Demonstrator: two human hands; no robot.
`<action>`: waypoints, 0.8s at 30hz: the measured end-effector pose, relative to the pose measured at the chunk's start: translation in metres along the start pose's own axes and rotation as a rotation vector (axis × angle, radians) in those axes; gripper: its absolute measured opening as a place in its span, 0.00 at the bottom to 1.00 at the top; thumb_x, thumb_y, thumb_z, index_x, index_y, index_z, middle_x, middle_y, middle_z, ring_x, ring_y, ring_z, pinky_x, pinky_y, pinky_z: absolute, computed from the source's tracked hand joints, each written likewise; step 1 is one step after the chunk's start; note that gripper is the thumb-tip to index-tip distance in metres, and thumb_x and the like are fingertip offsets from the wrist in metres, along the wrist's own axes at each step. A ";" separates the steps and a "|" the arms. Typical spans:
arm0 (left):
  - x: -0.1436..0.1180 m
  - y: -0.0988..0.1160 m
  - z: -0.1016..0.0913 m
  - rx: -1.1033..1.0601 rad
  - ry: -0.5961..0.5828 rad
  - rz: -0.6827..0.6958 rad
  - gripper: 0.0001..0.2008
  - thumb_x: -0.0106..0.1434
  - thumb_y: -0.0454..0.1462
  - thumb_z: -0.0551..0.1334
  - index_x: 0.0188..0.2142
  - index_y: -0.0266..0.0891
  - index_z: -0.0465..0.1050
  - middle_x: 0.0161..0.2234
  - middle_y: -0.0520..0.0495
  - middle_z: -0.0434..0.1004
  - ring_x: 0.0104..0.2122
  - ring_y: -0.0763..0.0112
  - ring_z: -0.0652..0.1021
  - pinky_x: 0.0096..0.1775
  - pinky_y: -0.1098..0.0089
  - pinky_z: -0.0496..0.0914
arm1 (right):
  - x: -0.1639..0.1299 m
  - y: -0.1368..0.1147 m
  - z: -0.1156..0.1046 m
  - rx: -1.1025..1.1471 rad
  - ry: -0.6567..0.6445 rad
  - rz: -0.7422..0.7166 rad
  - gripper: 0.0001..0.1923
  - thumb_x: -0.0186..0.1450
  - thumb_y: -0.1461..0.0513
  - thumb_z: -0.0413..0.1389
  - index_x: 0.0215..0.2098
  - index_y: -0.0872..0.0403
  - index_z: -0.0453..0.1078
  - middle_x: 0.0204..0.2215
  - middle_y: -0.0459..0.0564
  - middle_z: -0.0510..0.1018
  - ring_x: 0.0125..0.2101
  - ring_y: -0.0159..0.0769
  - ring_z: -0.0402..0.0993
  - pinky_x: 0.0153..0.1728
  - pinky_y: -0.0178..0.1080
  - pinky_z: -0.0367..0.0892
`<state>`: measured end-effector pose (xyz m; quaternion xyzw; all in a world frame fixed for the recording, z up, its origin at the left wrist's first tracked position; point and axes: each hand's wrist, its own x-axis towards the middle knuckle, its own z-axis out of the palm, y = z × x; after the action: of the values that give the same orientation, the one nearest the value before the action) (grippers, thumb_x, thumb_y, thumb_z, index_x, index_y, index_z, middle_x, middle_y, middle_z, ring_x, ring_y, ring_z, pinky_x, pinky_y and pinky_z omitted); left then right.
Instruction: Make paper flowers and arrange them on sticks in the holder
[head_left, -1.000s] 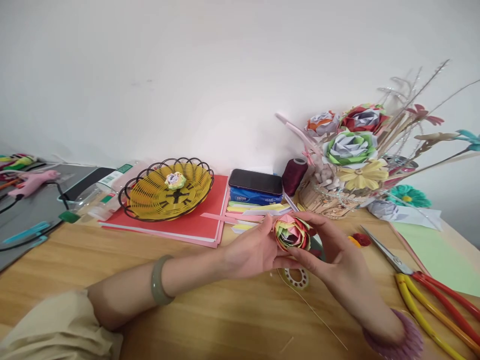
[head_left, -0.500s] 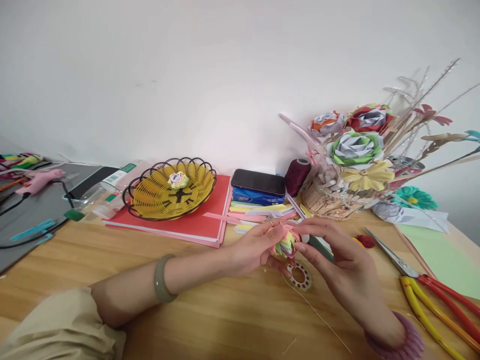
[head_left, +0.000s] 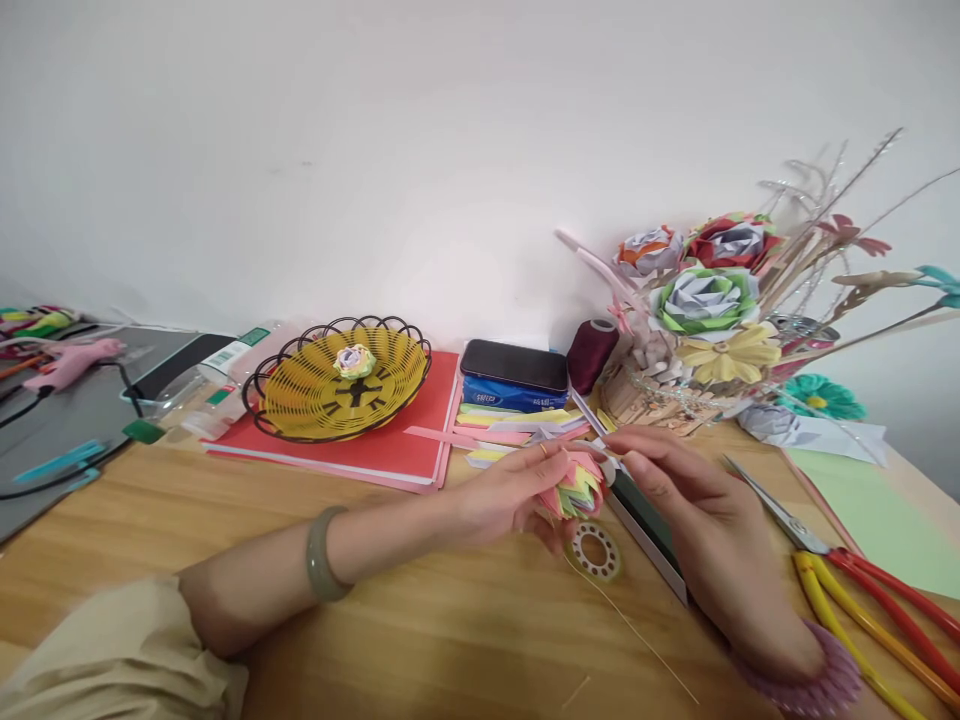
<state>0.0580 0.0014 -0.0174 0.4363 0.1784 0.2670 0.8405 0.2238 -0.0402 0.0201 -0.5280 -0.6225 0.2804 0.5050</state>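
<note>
One paper flower (head_left: 576, 490) is held just above the desk (head_left: 420, 610), pinched in the closed grip of the left hand (head_left: 510, 495); the right hand (head_left: 679, 490) touches its right edge with curled fingertips. Against half a second ago, the flower is tipped further sideways. One ring (head_left: 595, 551) lies just below; one scissors (head_left: 840, 580) at right.

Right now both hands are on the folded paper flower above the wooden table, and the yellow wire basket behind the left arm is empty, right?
Not quite. The head view shows the yellow wire basket holds a small paper rose. The rest stands: the left hand and right hand are on the folded paper flower above the wooden table.
</note>
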 end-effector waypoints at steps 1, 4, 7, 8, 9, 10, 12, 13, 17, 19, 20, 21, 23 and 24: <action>0.000 0.001 0.000 -0.006 0.010 0.030 0.23 0.55 0.50 0.60 0.47 0.42 0.65 0.34 0.47 0.70 0.27 0.74 0.74 0.26 0.72 0.70 | 0.000 0.000 -0.001 0.000 0.048 0.018 0.07 0.59 0.55 0.56 0.30 0.48 0.74 0.33 0.47 0.76 0.37 0.39 0.72 0.40 0.40 0.67; 0.000 0.003 0.000 -0.006 0.057 0.115 0.20 0.55 0.42 0.64 0.48 0.47 0.65 0.45 0.46 0.67 0.36 0.71 0.74 0.33 0.69 0.72 | 0.000 -0.002 -0.004 0.026 0.081 0.100 0.08 0.58 0.54 0.57 0.27 0.49 0.71 0.25 0.44 0.75 0.29 0.35 0.71 0.32 0.35 0.68; 0.000 0.003 0.000 0.016 0.109 0.181 0.25 0.51 0.36 0.67 0.48 0.50 0.64 0.51 0.47 0.62 0.42 0.67 0.71 0.34 0.71 0.71 | -0.001 -0.010 -0.002 0.024 -0.018 0.176 0.10 0.57 0.53 0.57 0.24 0.51 0.70 0.23 0.45 0.74 0.27 0.35 0.69 0.28 0.34 0.66; 0.000 0.003 0.000 0.031 0.116 0.202 0.27 0.49 0.36 0.68 0.49 0.51 0.64 0.52 0.47 0.61 0.44 0.65 0.70 0.33 0.71 0.71 | -0.001 -0.012 -0.001 0.020 -0.054 0.200 0.11 0.56 0.53 0.57 0.24 0.52 0.70 0.23 0.45 0.74 0.26 0.35 0.69 0.28 0.34 0.66; 0.001 0.003 0.000 0.055 0.114 0.221 0.28 0.49 0.36 0.68 0.49 0.51 0.63 0.54 0.47 0.60 0.46 0.64 0.69 0.33 0.71 0.71 | -0.001 -0.015 0.000 0.019 -0.086 0.224 0.12 0.56 0.52 0.57 0.24 0.52 0.70 0.23 0.46 0.74 0.26 0.35 0.69 0.27 0.34 0.65; 0.001 0.002 -0.001 0.087 0.106 0.244 0.29 0.49 0.36 0.68 0.50 0.51 0.63 0.55 0.46 0.59 0.47 0.62 0.68 0.35 0.71 0.70 | -0.001 -0.017 0.001 0.018 -0.109 0.245 0.13 0.56 0.51 0.56 0.24 0.52 0.70 0.23 0.46 0.74 0.26 0.35 0.69 0.26 0.34 0.65; 0.002 0.001 -0.002 0.183 0.081 0.307 0.27 0.51 0.36 0.67 0.50 0.48 0.63 0.55 0.45 0.59 0.50 0.62 0.67 0.42 0.66 0.68 | -0.001 -0.019 0.002 0.022 -0.124 0.275 0.14 0.56 0.51 0.56 0.24 0.53 0.70 0.24 0.46 0.74 0.25 0.34 0.68 0.25 0.34 0.64; 0.003 0.000 -0.003 0.250 0.073 0.356 0.25 0.52 0.36 0.66 0.49 0.46 0.65 0.55 0.45 0.60 0.51 0.61 0.66 0.47 0.64 0.65 | -0.001 -0.019 0.003 0.027 -0.126 0.283 0.14 0.56 0.51 0.57 0.24 0.53 0.70 0.23 0.45 0.74 0.25 0.34 0.67 0.25 0.33 0.64; 0.004 -0.004 -0.005 0.483 0.104 0.555 0.21 0.52 0.35 0.66 0.46 0.45 0.67 0.51 0.46 0.61 0.54 0.61 0.63 0.53 0.62 0.59 | -0.001 -0.017 0.001 0.067 -0.152 0.297 0.13 0.55 0.52 0.58 0.23 0.52 0.70 0.20 0.44 0.70 0.23 0.32 0.64 0.24 0.33 0.62; 0.003 -0.004 -0.005 0.512 0.126 0.573 0.20 0.54 0.35 0.65 0.47 0.45 0.65 0.49 0.45 0.63 0.53 0.62 0.64 0.53 0.61 0.59 | -0.001 -0.015 0.000 0.091 -0.167 0.300 0.13 0.55 0.51 0.57 0.22 0.52 0.70 0.19 0.44 0.68 0.22 0.31 0.62 0.24 0.33 0.61; 0.003 -0.004 -0.004 0.520 0.140 0.567 0.20 0.55 0.35 0.64 0.47 0.45 0.65 0.49 0.45 0.63 0.52 0.62 0.65 0.52 0.61 0.60 | -0.001 -0.014 0.000 0.102 -0.170 0.303 0.14 0.55 0.51 0.57 0.22 0.53 0.71 0.18 0.44 0.68 0.22 0.31 0.62 0.23 0.33 0.61; 0.002 -0.004 -0.004 0.531 0.157 0.562 0.20 0.55 0.35 0.64 0.47 0.45 0.64 0.49 0.45 0.63 0.51 0.62 0.66 0.52 0.60 0.61 | -0.001 -0.013 -0.001 0.112 -0.172 0.308 0.14 0.55 0.51 0.57 0.22 0.53 0.70 0.19 0.44 0.67 0.22 0.31 0.62 0.23 0.33 0.60; 0.001 -0.004 -0.003 0.565 0.195 0.556 0.20 0.55 0.36 0.64 0.47 0.46 0.64 0.49 0.45 0.63 0.50 0.62 0.66 0.51 0.61 0.62 | -0.001 -0.010 -0.001 0.127 -0.178 0.316 0.14 0.55 0.51 0.58 0.22 0.53 0.70 0.19 0.44 0.68 0.21 0.30 0.61 0.23 0.33 0.60; 0.000 -0.003 -0.002 0.586 0.212 0.554 0.21 0.55 0.37 0.64 0.48 0.46 0.64 0.49 0.46 0.63 0.50 0.62 0.66 0.50 0.61 0.63 | -0.001 -0.009 -0.001 0.130 -0.183 0.318 0.14 0.56 0.51 0.58 0.23 0.54 0.70 0.19 0.44 0.68 0.21 0.30 0.61 0.23 0.33 0.60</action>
<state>0.0577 0.0012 -0.0215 0.6585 0.2084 0.4647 0.5542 0.2213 -0.0438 0.0283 -0.5584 -0.5551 0.4432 0.4285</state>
